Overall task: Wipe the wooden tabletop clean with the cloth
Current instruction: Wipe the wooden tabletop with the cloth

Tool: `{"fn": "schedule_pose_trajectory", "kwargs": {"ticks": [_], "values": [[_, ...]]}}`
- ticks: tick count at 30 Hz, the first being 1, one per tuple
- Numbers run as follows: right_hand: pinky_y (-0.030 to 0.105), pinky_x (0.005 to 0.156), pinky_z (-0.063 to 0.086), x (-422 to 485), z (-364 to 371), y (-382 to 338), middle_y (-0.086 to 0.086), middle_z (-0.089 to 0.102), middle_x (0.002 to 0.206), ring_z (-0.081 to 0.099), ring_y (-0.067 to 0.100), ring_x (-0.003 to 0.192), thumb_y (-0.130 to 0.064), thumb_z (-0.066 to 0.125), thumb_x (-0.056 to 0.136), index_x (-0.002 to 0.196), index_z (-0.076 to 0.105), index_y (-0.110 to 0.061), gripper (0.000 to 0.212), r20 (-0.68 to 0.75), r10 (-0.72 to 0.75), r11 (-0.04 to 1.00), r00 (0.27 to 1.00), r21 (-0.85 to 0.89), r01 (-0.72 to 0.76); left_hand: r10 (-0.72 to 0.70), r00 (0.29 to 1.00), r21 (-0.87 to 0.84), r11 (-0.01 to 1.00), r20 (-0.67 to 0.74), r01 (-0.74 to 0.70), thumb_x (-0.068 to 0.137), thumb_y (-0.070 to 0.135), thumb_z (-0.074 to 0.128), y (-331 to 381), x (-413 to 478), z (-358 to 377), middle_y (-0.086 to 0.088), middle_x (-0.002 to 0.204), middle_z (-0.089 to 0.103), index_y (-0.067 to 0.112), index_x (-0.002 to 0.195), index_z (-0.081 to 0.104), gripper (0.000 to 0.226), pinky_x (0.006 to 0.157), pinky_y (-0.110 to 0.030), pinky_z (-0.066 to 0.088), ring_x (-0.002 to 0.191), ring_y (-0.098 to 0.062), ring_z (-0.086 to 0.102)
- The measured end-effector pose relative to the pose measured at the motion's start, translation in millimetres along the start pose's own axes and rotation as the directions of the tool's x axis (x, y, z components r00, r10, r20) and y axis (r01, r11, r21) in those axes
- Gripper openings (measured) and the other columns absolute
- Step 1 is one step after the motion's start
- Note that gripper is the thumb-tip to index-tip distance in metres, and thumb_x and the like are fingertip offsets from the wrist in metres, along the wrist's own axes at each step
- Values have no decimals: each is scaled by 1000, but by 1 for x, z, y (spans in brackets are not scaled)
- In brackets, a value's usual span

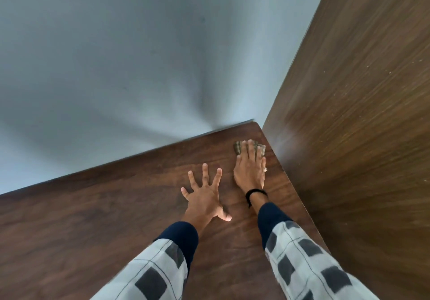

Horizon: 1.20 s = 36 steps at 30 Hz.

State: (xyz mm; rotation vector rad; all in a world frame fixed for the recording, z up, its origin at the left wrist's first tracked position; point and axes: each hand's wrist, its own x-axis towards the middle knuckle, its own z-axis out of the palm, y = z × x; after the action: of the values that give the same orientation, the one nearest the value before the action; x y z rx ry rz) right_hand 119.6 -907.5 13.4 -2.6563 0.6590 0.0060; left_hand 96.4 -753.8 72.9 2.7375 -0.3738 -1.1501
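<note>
We press our right hand (250,169) flat, fingers straight, on the cloth (237,148) at the far right corner of the tabletop (93,218), right of the frame centre. The cloth shows only at the fingertips and beside the little finger; the hand hides the remainder. Our left hand (204,198) lies released, fingers spread, on bare wood just left of the right hand. A black wristband (255,194) circles the right wrist. A wooden panel (360,113) stands along the tabletop's right edge.
</note>
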Motion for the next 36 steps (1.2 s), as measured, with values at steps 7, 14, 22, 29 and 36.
{"fn": "schedule_pose_trajectory", "kwargs": {"ticks": [7, 14, 22, 29, 36], "values": [[48, 125, 6, 71, -9, -6, -1, 5, 170, 2, 26, 155, -30, 25, 109, 162, 13, -22, 55, 87, -104, 994, 991, -32, 107, -19, 1000, -14, 1000, 4, 19, 57, 50, 92, -4, 0, -5, 3, 152, -46, 45, 151, -22, 148, 110, -76, 0, 138, -45, -38], [50, 124, 7, 30, -1, -8, 0, 8, 169, 3, 29, 155, -27, 30, 108, 161, 18, -23, 54, 31, -92, 996, 995, -7, 92, -30, 999, -5, 1000, 30, 30, 59, 46, 92, 4, 1, -5, 1, 151, -48, 43, 151, -24, 149, 109, -77, 0, 137, -46, -38], [49, 125, 9, 83, -11, 0, 2, 8, 169, 5, 29, 155, -30, 27, 108, 161, 14, -19, 56, 35, -74, 997, 997, -36, 75, -3, 1000, -9, 1000, 7, 3, 57, 49, 92, -1, -1, -4, 3, 151, -47, 44, 152, -23, 149, 109, -77, 0, 137, -45, -38], [51, 124, 8, 33, 2, -7, 3, 13, 169, 7, 32, 155, -27, 31, 108, 160, 20, -20, 54, 4, -110, 993, 994, -44, 110, -19, 999, 12, 1000, 27, 19, 57, 50, 92, 0, 3, -5, 0, 150, -49, 43, 150, -26, 151, 108, -79, 2, 136, -48, -39], [50, 124, 10, 82, -12, -4, 4, 12, 169, 6, 32, 154, -27, 30, 107, 161, 17, -16, 56, 5, 5, 999, 1000, -34, -5, -10, 1000, 9, 1000, 15, 9, 56, 51, 92, 1, -1, -2, 2, 151, -48, 43, 151, -24, 150, 109, -78, 1, 137, -46, -39]]}}
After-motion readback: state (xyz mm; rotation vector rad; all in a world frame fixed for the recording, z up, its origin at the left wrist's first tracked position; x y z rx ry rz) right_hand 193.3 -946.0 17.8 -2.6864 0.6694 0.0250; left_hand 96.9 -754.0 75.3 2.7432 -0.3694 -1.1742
